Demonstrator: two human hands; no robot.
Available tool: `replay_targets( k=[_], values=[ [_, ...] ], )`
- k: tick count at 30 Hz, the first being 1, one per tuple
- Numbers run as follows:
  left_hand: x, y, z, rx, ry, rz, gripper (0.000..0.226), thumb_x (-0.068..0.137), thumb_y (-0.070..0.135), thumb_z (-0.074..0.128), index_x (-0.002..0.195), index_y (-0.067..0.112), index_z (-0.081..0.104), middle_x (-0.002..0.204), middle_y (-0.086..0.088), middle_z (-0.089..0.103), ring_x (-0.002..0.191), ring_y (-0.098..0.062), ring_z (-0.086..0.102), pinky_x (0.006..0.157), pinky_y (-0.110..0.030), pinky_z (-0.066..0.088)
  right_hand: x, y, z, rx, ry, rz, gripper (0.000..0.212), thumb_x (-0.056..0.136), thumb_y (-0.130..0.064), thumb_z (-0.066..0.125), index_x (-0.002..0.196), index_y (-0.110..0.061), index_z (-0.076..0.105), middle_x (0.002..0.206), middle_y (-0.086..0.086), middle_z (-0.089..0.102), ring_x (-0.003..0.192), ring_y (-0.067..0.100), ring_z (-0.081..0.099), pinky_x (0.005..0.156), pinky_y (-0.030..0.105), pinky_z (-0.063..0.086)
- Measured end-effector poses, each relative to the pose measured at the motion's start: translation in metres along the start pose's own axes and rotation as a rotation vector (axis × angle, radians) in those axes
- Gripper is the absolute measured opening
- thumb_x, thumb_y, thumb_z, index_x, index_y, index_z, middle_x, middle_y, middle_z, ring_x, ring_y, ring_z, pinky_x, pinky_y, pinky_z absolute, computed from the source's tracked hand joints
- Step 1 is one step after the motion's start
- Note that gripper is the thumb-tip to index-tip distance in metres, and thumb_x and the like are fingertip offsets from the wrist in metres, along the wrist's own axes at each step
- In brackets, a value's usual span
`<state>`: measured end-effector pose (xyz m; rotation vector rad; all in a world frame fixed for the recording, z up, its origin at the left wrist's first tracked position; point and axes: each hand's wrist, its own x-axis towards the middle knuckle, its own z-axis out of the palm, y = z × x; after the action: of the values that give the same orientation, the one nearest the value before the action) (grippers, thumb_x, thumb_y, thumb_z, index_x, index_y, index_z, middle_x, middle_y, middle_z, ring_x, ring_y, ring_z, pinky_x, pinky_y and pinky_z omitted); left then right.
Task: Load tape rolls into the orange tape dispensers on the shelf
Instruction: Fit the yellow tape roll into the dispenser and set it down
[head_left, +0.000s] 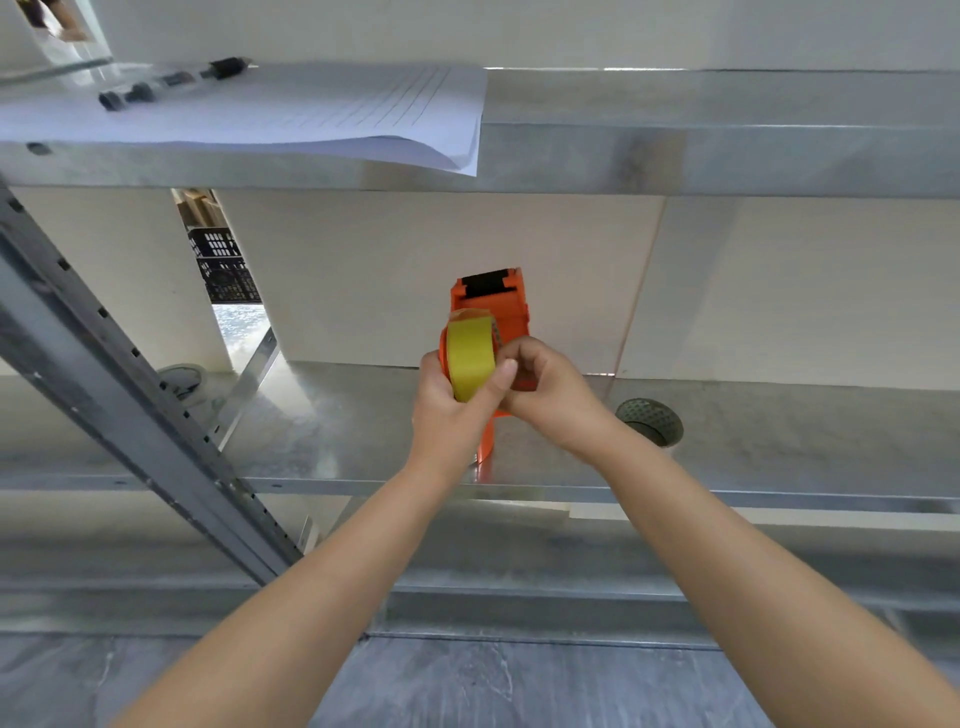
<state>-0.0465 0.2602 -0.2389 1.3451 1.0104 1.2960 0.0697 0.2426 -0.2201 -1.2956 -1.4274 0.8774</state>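
Markers, dark-capped and lying end to end (171, 83), rest on a stack of white lined paper sheets (291, 111) at the left of the upper galvanised metal shelf (727, 150). Below, through a gap in the white back panel, a black perforated plastic crate (223, 265) shows; its contents cannot be made out. Over the middle metal shelf (337, 426), the left hand (452, 410) is closed around a yellow-green tape roll (470, 358), thumb pressed on its face. That roll sits in the orange plastic tape dispenser (493, 301), held upright with its base touching the shelf. The right hand (550, 387) is curled shut against the dispenser's right side. Further right, a dark round mesh-patterned roll (649, 421) rests on the same shelf.
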Motion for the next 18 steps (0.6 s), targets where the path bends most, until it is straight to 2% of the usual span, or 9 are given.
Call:
replay_targets(
  k=[2,4,6,8,10,12,13,16,18],
  values=[
    [0.000,0.001,0.000,0.055,0.009,0.001,0.041,0.062,0.040,0.076,0.089,0.031,0.046,0.094,-0.006,0.063,0.091,-0.024,0.066,0.079,-0.042,0.055,0.000,0.002,0.004,-0.076,-0.006,-0.032,0.034,0.071,0.005,0.067,0.075,-0.023,0.047,0.075,-0.002,0.054,0.072,0.014,0.052,0.065,0.026,0.047],
    [0.000,0.000,-0.001,0.093,0.012,0.005,0.035,0.072,0.024,0.076,0.088,0.030,0.046,0.092,-0.007,0.062,0.088,-0.025,0.066,0.078,-0.045,0.056,0.001,0.000,0.001,-0.128,-0.060,-0.028,0.036,0.070,0.002,0.068,0.086,-0.022,0.048,0.083,-0.002,0.057,0.075,0.012,0.056,0.065,0.019,0.048],
    [0.001,0.000,-0.002,0.121,0.019,0.018,0.033,0.076,0.016,0.073,0.086,0.030,0.045,0.086,0.000,0.061,0.080,-0.015,0.064,0.073,-0.035,0.056,0.005,-0.001,-0.008,-0.110,-0.154,0.031,0.043,0.072,-0.003,0.069,0.101,-0.025,0.048,0.095,-0.006,0.059,0.082,0.005,0.060,0.070,0.014,0.052],
    [0.001,0.001,-0.003,0.139,0.034,0.050,0.033,0.076,0.013,0.073,0.085,0.030,0.045,0.081,0.006,0.058,0.070,-0.001,0.059,0.063,-0.018,0.051,0.009,-0.003,-0.017,-0.055,-0.218,0.087,0.048,0.075,-0.005,0.066,0.115,-0.024,0.047,0.106,-0.007,0.058,0.089,0.003,0.059,0.074,0.016,0.053],
    [0.001,0.003,-0.005,0.156,0.043,0.076,0.035,0.074,0.012,0.073,0.083,0.031,0.046,0.077,0.008,0.057,0.062,0.004,0.056,0.057,-0.012,0.047,0.014,-0.006,-0.021,0.088,-0.111,0.158,0.051,0.073,-0.006,0.059,0.121,-0.018,0.048,0.111,-0.002,0.057,0.089,0.010,0.059,0.073,0.019,0.052],
    [-0.002,0.004,-0.007,0.174,0.025,0.083,0.035,0.073,0.012,0.073,0.083,0.031,0.046,0.074,0.008,0.056,0.060,0.000,0.055,0.057,-0.017,0.048,0.019,-0.011,-0.022,0.152,0.089,0.156,0.041,0.077,-0.005,0.056,0.116,-0.019,0.053,0.107,-0.001,0.060,0.084,0.011,0.059,0.066,0.016,0.050],
    [-0.003,0.004,-0.007,0.185,0.011,0.089,0.034,0.072,0.013,0.072,0.083,0.031,0.046,0.073,0.008,0.056,0.059,-0.002,0.054,0.057,-0.018,0.047,0.022,-0.013,-0.022,0.088,0.139,0.126,0.033,0.082,-0.008,0.058,0.112,-0.021,0.057,0.104,-0.003,0.061,0.083,0.010,0.058,0.066,0.015,0.050],
    [-0.009,0.001,-0.008,0.225,-0.044,0.117,0.030,0.070,0.017,0.070,0.085,0.029,0.048,0.072,0.011,0.054,0.059,0.000,0.051,0.056,-0.017,0.045,0.029,-0.016,-0.013,-0.144,0.081,0.031,0.016,0.086,-0.024,0.063,0.100,-0.020,0.067,0.093,-0.006,0.065,0.076,0.003,0.058,0.067,0.010,0.045],
    [-0.012,-0.002,-0.010,0.262,-0.084,0.134,0.030,0.071,0.021,0.070,0.088,0.032,0.048,0.073,0.012,0.055,0.062,-0.001,0.052,0.059,-0.017,0.045,0.035,-0.017,-0.006,-0.271,0.113,-0.002,0.015,0.086,-0.025,0.062,0.091,-0.014,0.071,0.086,-0.003,0.066,0.074,0.007,0.056,0.063,0.010,0.040]
  ],
)
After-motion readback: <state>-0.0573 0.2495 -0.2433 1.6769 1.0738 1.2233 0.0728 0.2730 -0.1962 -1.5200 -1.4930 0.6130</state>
